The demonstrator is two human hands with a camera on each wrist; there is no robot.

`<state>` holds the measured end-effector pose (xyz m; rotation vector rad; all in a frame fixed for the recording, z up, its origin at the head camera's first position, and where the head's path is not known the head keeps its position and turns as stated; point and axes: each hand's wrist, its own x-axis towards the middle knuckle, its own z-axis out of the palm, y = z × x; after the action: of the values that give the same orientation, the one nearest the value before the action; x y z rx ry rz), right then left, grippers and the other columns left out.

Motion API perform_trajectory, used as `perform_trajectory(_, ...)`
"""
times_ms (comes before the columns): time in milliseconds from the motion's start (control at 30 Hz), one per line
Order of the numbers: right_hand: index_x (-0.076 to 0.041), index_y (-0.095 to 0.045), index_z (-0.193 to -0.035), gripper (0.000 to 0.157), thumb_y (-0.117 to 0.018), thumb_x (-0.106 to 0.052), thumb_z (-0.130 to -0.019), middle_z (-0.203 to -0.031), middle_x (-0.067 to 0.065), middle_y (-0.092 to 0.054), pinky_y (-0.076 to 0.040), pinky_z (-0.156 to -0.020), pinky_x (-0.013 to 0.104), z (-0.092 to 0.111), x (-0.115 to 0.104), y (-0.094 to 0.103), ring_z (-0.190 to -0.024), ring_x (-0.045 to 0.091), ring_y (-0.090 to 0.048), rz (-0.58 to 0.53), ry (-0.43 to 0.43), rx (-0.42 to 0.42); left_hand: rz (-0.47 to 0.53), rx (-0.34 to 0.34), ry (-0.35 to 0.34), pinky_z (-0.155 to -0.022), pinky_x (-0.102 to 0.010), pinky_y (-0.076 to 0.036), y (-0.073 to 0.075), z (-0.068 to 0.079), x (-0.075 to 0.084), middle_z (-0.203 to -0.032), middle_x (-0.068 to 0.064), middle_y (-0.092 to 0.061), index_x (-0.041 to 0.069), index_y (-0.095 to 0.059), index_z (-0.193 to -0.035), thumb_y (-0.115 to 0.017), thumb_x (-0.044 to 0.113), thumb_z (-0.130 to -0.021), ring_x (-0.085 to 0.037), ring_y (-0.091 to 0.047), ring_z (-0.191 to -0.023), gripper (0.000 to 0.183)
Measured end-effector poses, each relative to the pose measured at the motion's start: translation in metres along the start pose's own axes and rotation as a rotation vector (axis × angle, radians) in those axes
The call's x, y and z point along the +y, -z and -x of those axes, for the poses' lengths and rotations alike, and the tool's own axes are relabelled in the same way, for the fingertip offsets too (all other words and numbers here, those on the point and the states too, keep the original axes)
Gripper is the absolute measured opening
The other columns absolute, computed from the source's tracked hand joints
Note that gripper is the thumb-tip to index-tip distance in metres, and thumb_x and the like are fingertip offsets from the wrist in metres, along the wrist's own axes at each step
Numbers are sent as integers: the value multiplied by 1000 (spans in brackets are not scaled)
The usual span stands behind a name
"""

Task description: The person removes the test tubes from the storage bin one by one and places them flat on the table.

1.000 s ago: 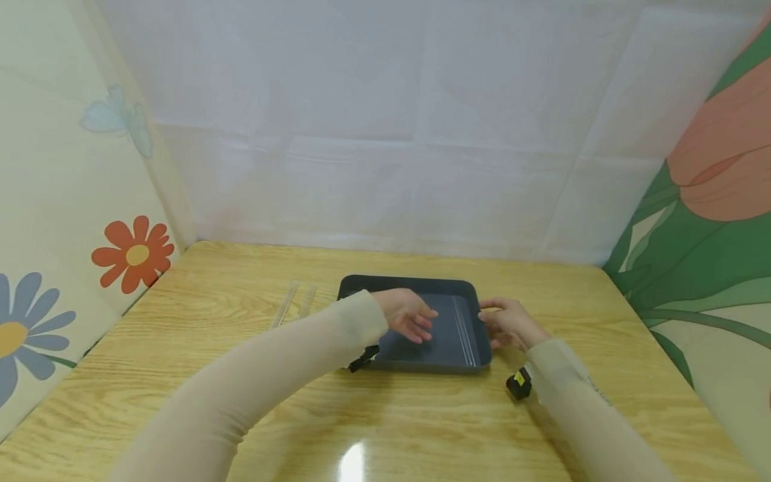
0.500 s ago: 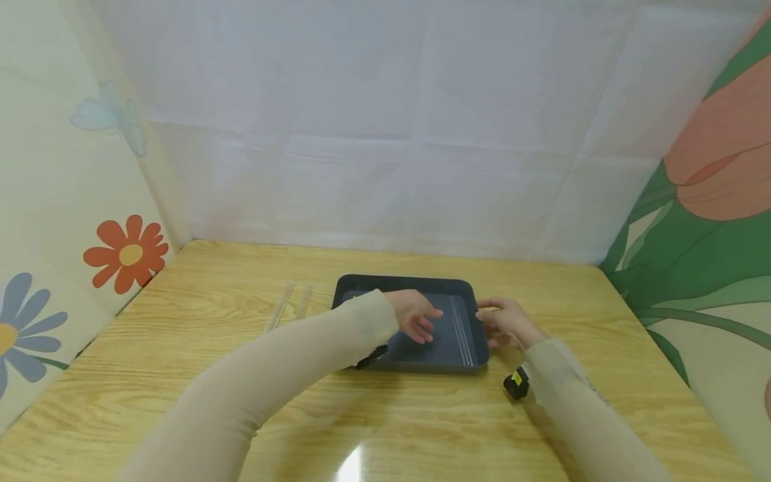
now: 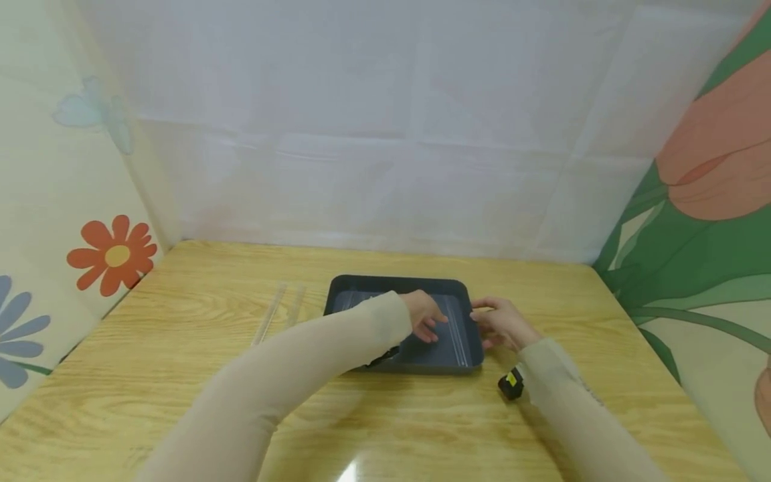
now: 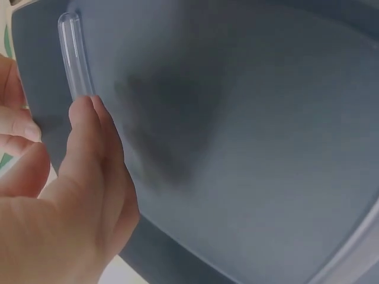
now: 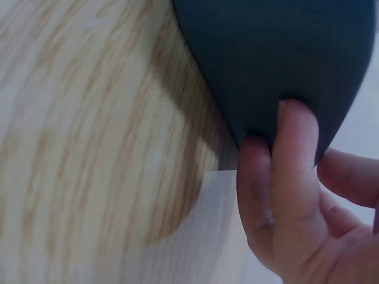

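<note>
A dark grey rectangular tray [image 3: 412, 368] lies on the table, partly hidden by the left sleeve. My left hand [image 3: 426, 316] is over its inside, fingers fairly straight and thumb apart. In the left wrist view, its fingertips overlap the near end of a clear round-ended tube [image 4: 74, 56] that resembles a test tube, along the tray's side. Another clear tube-like edge [image 4: 352, 251] shows at the lower right of that view. My right hand [image 3: 502, 323] holds the tray's right side, bent fingers [image 5: 296, 154] against its outer wall and another finger at the rim.
Two clear, slender strips or tubes [image 3: 269, 313] lie on the wooden table [image 3: 434, 428] left of the tray. A black wrist camera [image 3: 510, 383] hangs beneath the right wrist. White cloth [image 3: 385, 194] stands behind the table, with flower-printed panels at both sides.
My left hand has moved right across the tray, closer to the clear tube on its right side. The right hand keeps its place at the tray. The head view has turned slightly right.
</note>
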<state>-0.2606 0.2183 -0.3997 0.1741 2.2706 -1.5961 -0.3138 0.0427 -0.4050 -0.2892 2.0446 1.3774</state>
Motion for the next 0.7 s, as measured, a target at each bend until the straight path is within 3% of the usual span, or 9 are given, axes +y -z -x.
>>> perform_trajectory(100,6,-42,-144,44,-51,-4,-102,-99,14,-73,-57,-57,28,0,0,0,-77,14,-67,0,2,-2,-8,37,-13,-87,-43,-61,-4,33,7,-127,-32,-60,-8,-48,-140,-67,3,-94,-41,-70,-105,51)
perform_trajectory(200,6,-42,-143,43,-51,-4,-102,-104,19,-72,-57,-57,29,0,0,-1,-78,15,-67,-1,0,2,-19,59,-19,-90,-43,-60,-7,39,9,-125,-30,-61,-7,-49,-139,-67,3,-94,-40,-70,-107,49)
perform_trajectory(400,6,-43,-143,43,-51,-3,-102,-103,18,-72,-57,-55,28,0,1,-1,-77,15,-68,-5,-3,7,-54,91,-23,-82,-45,-62,-14,21,8,-126,-28,-61,-4,-48,-141,-70,4,-92,-39,-72,-98,54)
perform_trajectory(433,6,-43,-143,43,-52,-3,-102,-101,17,-72,-56,-54,27,-1,1,-1,-76,15,-67,-5,-3,8,-46,84,-22,-76,-45,-63,-15,6,6,-122,-28,-62,-3,-50,-138,-73,5,-90,-40,-73,-91,54)
perform_trajectory(533,6,-42,-143,44,-52,-4,-102,-98,13,-72,-55,-53,26,-1,3,-1,-75,13,-66,-6,-2,1,-64,87,-19,-68,-44,-63,-18,-9,4,-118,-29,-63,-3,-50,-137,-76,6,-88,-38,-73,-82,56)
perform_trajectory(633,5,-43,-144,44,-52,-5,-102,-96,11,-70,-54,-52,24,-2,3,-1,-74,13,-65,-7,-8,5,-75,90,-15,-71,-43,-63,-20,-12,7,-117,-31,-63,-5,-51,-135,-75,5,-88,-40,-73,-86,53)
perform_trajectory(667,4,-43,-144,44,-52,-5,-102,-96,11,-70,-54,-52,24,-2,3,-1,-74,13,-65,-7,-11,7,-91,106,-17,-77,-44,-63,-21,0,10,-122,-31,-62,-5,-50,-137,-73,5,-90,-40,-73,-93,54)
perform_trajectory(700,4,-43,-144,44,-52,-5,-102,-96,10,-70,-54,-51,24,-2,3,-1,-74,13,-65,-8,-14,9,-101,120,-20,-79,-42,-63,-23,2,11,-124,-30,-62,-5,-50,-136,-72,5,-91,-39,-73,-95,51)
